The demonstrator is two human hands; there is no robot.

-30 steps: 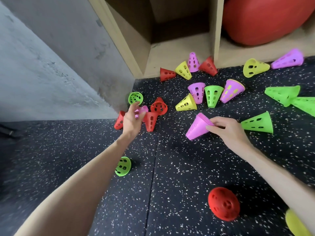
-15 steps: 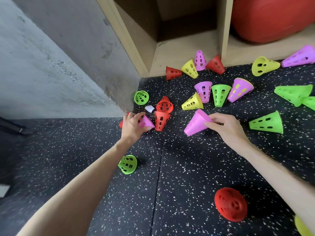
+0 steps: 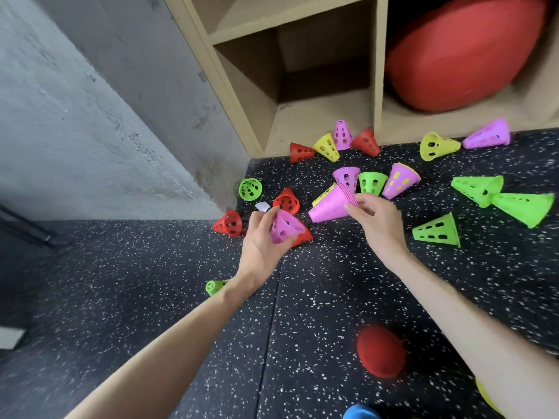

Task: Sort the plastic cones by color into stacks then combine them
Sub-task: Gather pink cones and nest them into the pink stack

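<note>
A: How far along is the sorting?

B: Early, I'd judge. The right hand point(image 3: 376, 220) grips a pink stack point(image 3: 331, 205) by its wide rim, several cones nested with the tip pointing left, held just above the floor point(image 3: 317, 297). The left hand point(image 3: 260, 240) is closed around a single pink cone point(image 3: 284, 226), open mouth turned toward the stack. The two are near but not touching.

A: So the next step is slipping that one on?

B: That looks likely; it isn't done yet. And plenty is left. Loose pink cones lie by the shelf point(image 3: 342, 135), far right point(image 3: 487, 134) and right behind the stack point(image 3: 347, 176). Another pink one point(image 3: 399, 179) seems to have a yellow cone inside it, so that pair would need separating.

A: Other colors?

B: Untouched as far as I can see. Red cones point(image 3: 286, 201) are scattered beside the left hand, green ones point(image 3: 437, 231) lie on the right with two apparently pushed together point(image 3: 502, 196), and yellow ones point(image 3: 435, 146) sit near the shelf. No finished red, green or yellow stack shows.

A: What are the cones like?

B: Small, thin plastic, bright, punched with rows of holes. Most lie tipped on their sides; a few stand. They look light and nest snugly.
</note>
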